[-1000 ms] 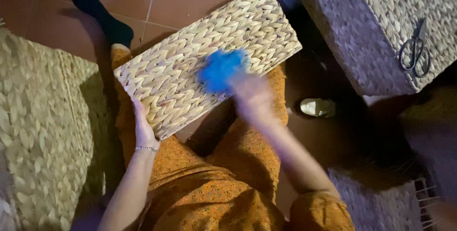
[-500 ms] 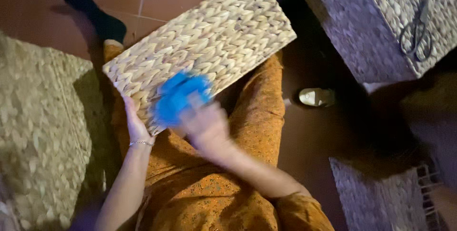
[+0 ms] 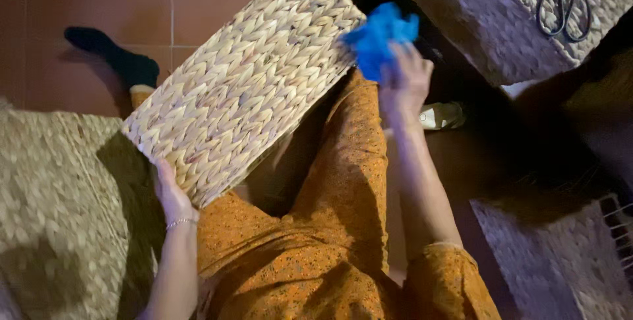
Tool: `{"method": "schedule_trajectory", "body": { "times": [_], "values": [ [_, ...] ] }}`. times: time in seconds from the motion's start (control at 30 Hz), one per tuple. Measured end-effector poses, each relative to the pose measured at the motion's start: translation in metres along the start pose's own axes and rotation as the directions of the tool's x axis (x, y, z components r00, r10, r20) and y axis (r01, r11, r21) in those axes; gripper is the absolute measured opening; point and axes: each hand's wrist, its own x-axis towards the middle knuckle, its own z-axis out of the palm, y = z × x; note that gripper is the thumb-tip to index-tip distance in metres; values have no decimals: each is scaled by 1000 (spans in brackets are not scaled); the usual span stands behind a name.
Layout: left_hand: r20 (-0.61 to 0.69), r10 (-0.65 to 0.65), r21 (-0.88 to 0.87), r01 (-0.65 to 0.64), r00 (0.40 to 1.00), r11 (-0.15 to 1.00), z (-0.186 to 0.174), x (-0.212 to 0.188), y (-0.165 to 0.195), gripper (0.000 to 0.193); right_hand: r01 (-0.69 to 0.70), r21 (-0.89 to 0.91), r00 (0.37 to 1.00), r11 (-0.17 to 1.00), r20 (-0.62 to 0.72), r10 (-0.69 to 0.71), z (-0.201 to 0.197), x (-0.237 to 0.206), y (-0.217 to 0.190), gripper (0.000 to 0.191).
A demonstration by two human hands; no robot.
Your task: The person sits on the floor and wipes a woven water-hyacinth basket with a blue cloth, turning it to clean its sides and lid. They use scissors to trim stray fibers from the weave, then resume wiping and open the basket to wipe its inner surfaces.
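woven basket tilted across the lap, bottom face up. left hand at its near corner, fingers curled around the edge. right hand at the far corner, fingers clutching a crumpled blue cloth. scissors on another basket, well apart.
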Motion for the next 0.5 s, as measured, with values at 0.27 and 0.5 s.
{"method": "schedule_trajectory", "body": {
  "times": [0.27,0.5],
  "values": [
    [489,814,472,-880,315,57,86,-32,55,34,-486,859,617,-162,469,632,34,-58,41,42],
    [794,593,229,-970,137,-82,235,-56,57,41,-491,789,520,-370,606,602,93,-108,17,50]
  ]
}}
